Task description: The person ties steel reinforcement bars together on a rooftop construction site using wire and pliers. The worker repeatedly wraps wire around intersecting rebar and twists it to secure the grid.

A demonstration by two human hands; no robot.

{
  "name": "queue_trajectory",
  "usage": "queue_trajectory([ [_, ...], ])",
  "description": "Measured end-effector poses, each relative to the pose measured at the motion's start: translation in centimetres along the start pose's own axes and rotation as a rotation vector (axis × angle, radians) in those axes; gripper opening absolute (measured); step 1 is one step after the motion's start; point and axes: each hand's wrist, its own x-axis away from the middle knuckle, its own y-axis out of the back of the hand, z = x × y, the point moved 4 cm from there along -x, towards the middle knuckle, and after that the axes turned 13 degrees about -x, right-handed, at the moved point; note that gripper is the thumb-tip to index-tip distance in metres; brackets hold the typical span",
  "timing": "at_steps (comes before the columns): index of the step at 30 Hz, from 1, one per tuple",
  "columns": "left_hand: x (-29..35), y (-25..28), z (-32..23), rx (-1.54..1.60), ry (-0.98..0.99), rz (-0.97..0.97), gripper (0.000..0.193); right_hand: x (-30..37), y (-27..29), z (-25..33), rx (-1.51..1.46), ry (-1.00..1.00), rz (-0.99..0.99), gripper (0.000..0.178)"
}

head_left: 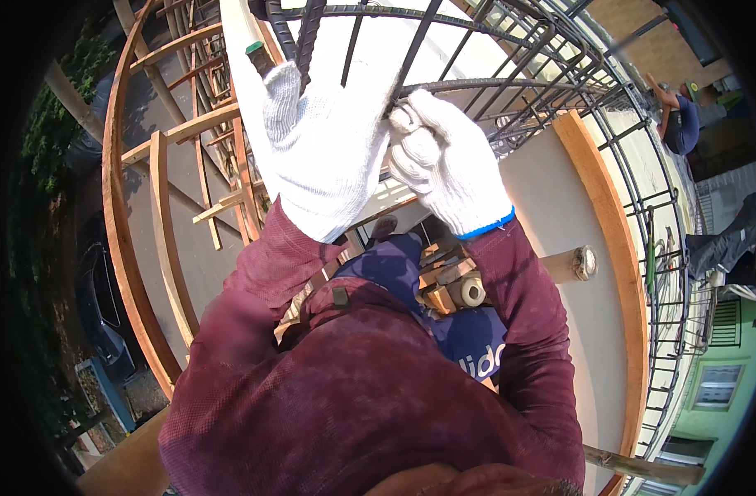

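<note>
"where's the rebar cage?"
"ahead, curving along the timber board's outer edge."
"and your fingers?"
"my left hand spreads, thumb apart; my right hand curls against a bar. what either grips, i can't tell."

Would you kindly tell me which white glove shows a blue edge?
The right glove: a blue band edges its cuff, while the left glove shows no blue.
</note>
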Motion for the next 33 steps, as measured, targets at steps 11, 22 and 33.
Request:
queue_trajectory([
  [11,-3.7,0.6,-2.6,-0.193,0.068,0.283,0.062,18.9,3.3,11.8,1.484,0.492,-0.349,0.026],
  [22,-3.1,0.9,-1.2,-0.082,0.024,0.307,0.069,32.6,22.0,32.0,2.381,-0.301,-1.399,0.073],
  [33,-1.4,5.2,0.7,0.318,0.171,-0.067,0.049,36.6,26.3,33.5,2.135,-0.271,-1.440,0.065],
])
